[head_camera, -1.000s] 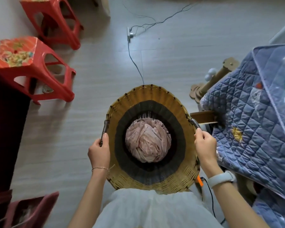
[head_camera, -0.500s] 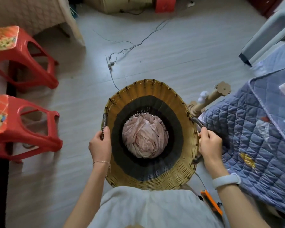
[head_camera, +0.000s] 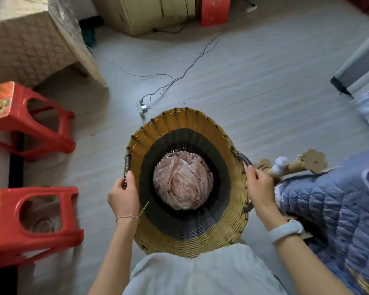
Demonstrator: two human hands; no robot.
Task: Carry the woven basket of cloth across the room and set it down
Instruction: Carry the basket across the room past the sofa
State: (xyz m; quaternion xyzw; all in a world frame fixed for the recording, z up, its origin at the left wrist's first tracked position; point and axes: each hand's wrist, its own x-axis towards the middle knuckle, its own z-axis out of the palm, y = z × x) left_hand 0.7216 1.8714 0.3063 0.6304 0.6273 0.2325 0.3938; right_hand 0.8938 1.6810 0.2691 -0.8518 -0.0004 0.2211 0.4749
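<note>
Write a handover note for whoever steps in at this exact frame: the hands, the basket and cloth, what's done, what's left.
Left hand: closed on the basket's left handle.
Right hand: closed on the right handle.
Woven basket: held level in front of the body, above the floor.
Pink cloth: bunched at the bottom of the basket.
Nearby: two red stools on the left, blue quilt on the right, power strip and cables just ahead.
Done: basket lifted.
Left: finish carrying it, probably skirting the cables, and set it down.

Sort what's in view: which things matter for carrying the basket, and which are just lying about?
Job: basket, cloth, left hand, right hand.

Lying about: two red stools, floor cables, blue quilt, cardboard post.
</note>
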